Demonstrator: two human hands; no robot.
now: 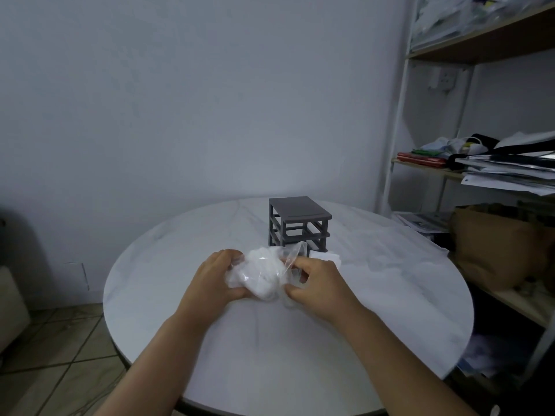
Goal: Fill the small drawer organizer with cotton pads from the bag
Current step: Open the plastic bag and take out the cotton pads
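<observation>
A clear plastic bag (264, 274) stuffed with white cotton pads is held just above the white round table (270, 355). My left hand (213, 277) grips the bag's left side. On the bag's right side my right hand (318, 283) pinches the loose plastic. Right behind the bag stands the small dark grey drawer organizer (298, 223), an open frame whose slots look empty. A white drawer or pad stack (326, 256) lies at the organizer's front right, partly hidden by the bag and my right hand.
A shelf unit (480, 163) with stacked papers and cloth stands at the right, close to the table's rim. A brown paper bag (495, 244) sits on its lower shelf. Tiled floor (60, 355) lies to the left.
</observation>
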